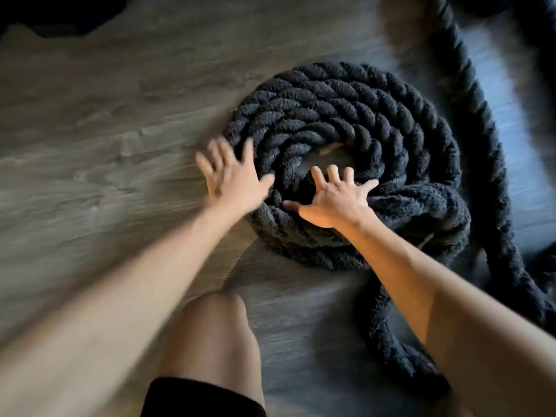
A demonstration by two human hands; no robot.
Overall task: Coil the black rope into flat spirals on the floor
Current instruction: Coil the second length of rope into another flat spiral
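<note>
Your wood floor [105, 130] carries the black rope [346, 121], wound into a flat spiral of several turns just beyond your fingertips, a small gap open at its centre. Plenty is left, I'd judge: a loose tail [487, 182] runs past the coil's right side, curving from far away back toward you. Your right hand [337, 203] lies spread, palm down on the near turns, gripping nothing. Your left hand [231, 179], blurred, is splayed at the coil's left edge, holding nothing.
</note>
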